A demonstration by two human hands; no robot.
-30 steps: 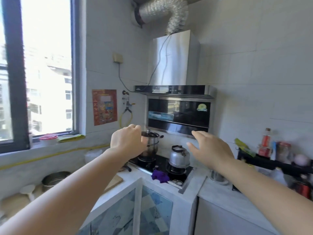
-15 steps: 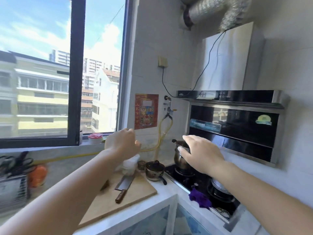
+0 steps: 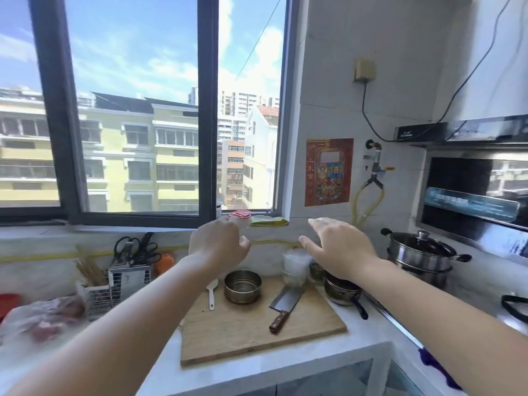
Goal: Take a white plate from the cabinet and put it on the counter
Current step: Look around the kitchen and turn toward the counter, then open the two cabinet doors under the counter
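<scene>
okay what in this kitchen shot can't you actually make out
- White plate: none in the head view.
- Cabinet: cut by the bottom edge, contents unreadable.
- Small pan: partly behind the right hand.
- Left hand: loosely curled, apparently empty; palm side hidden.
- Bag at left: blurred.

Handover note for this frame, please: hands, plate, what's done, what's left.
Left hand: loosely curled, empty, raised above the cutting board.
Right hand: open, empty, raised beside it.
White plate: not in view. Glass cabinet doors below the counter look shut.
Done: nothing visible yet.
Left: open the cabinet, take the plate, set it on the counter. The cleaver and steel bowl occupy the board.
</scene>
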